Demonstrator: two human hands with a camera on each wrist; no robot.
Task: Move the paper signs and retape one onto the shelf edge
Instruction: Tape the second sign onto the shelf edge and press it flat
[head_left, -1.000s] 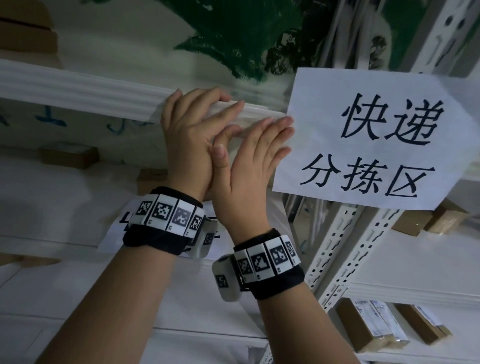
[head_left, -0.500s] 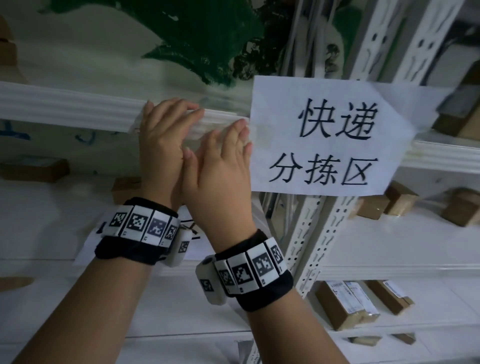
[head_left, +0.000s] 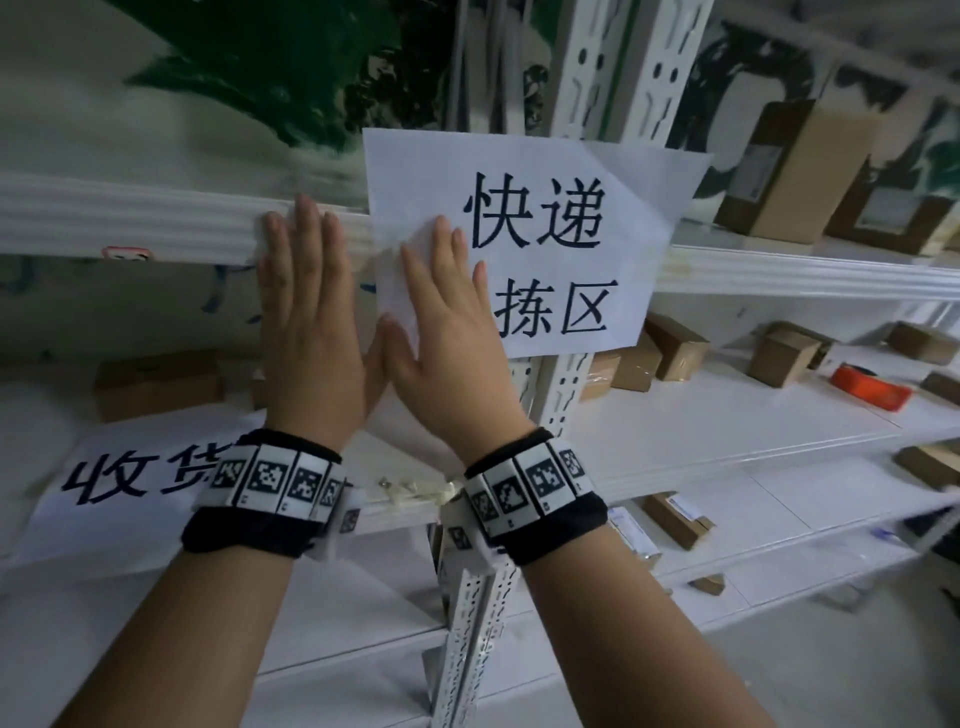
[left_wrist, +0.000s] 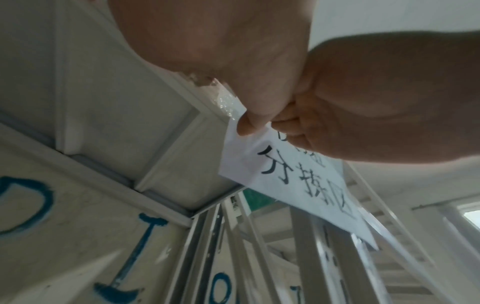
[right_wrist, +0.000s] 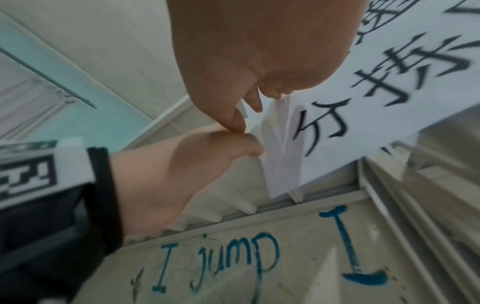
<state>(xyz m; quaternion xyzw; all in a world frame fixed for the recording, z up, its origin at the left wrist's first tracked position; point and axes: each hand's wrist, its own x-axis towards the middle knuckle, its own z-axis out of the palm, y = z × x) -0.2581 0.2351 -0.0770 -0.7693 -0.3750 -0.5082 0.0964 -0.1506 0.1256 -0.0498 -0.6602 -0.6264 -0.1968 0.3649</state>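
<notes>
A white paper sign with black characters hangs on the white shelf edge beside an upright post. My left hand lies flat, fingers straight, on the shelf edge just left of the sign, over a strip of clear tape. My right hand presses flat on the sign's left part, covering one character. The thumbs of both hands touch. In the wrist views the sign slants away under the palms. A second paper sign lies on the lower shelf behind my left wrist.
Small cardboard boxes and an orange tape dispenser sit on the shelf to the right. A larger carton stands on the upper shelf. Perforated white posts run down the middle. Blue writing marks the wall behind.
Both hands have flattened out; the right hand slid right from the shelf edge onto the sign's left part. The view has shifted, showing more of the right-hand shelves.
</notes>
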